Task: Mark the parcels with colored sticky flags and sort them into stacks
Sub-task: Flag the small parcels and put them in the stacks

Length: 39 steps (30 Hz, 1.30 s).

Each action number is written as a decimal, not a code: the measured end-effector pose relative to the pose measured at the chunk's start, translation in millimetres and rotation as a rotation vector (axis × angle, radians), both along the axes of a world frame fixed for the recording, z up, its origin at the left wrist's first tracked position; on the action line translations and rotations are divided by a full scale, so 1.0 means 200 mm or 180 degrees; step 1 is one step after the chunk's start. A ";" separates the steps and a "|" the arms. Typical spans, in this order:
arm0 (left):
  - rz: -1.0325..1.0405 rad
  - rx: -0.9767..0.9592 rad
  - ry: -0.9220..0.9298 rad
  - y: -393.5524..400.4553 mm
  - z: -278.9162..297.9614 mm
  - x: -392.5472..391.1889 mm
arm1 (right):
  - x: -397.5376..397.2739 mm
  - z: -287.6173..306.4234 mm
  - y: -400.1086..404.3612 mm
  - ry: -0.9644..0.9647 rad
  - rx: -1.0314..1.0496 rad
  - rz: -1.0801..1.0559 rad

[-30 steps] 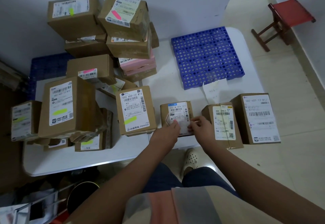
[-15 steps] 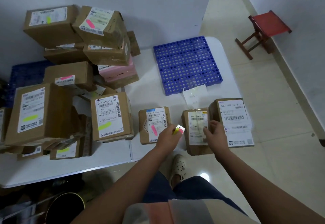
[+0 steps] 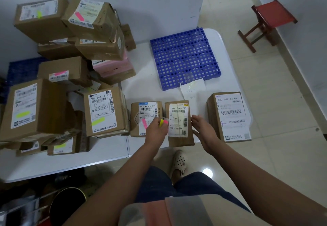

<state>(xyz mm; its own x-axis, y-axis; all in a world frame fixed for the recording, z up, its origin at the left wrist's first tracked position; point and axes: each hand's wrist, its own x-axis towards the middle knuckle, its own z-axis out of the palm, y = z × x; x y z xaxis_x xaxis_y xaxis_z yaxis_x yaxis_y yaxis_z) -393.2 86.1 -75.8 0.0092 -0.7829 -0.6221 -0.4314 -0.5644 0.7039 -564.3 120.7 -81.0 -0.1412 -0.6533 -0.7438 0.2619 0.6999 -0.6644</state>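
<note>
My left hand point(image 3: 155, 130) pinches a small pad of yellow and pink sticky flags point(image 3: 163, 123), fingers curled round it, held over the gap between two parcels at the near edge of the white counter point(image 3: 106, 153). My right hand point(image 3: 203, 128) lies open, fingers straight and relaxed, touching the right side of the taped brown cardboard parcel with a long white label point(image 3: 178, 121); that label carries no flag. Just left of it sits the small brown cardboard parcel with a pink flag on its label point(image 3: 146, 117). Right of my right hand stands a larger brown box with a big white barcode label point(image 3: 230, 116), unflagged, at the counter's right edge.

Further left: a brown box with a yellow flag on its label point(image 3: 104, 112), then leaning stacks of brown and pink parcels point(image 3: 70, 52) marked with yellow or pink flags, piled against the wall. A blue perforated plastic pallet tile point(image 3: 184, 57) lies at the back of the counter, with a white paper slip point(image 3: 192, 88) at its near edge.
</note>
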 end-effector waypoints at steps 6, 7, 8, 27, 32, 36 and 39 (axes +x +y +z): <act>0.0014 0.0022 -0.0018 -0.01 0.01 0.03 | 0.02 -0.02 -0.02 -0.0076 -0.0047 0.0017; 0.0026 0.0045 -0.0005 -0.01 0.01 0.03 | 0.02 -0.03 -0.02 -0.0090 -0.0061 0.0053; 0.0047 0.0072 0.0014 -0.01 0.01 0.04 | 0.03 -0.03 -0.02 -0.0103 -0.0092 0.0093; 0.1206 0.0981 0.1926 -0.06 0.08 0.01 | 0.26 0.08 -0.02 0.0741 -0.0623 0.0189; 0.1150 0.0955 0.1886 -0.05 0.06 0.02 | 0.28 0.07 -0.03 0.0779 -0.0410 0.0125; 0.1021 0.0947 0.1835 -0.04 0.05 0.04 | 0.28 0.04 -0.01 0.0827 -0.0385 0.0148; 0.0932 0.0926 0.1845 -0.04 0.04 0.04 | 0.27 0.04 -0.01 0.0836 -0.0395 0.0148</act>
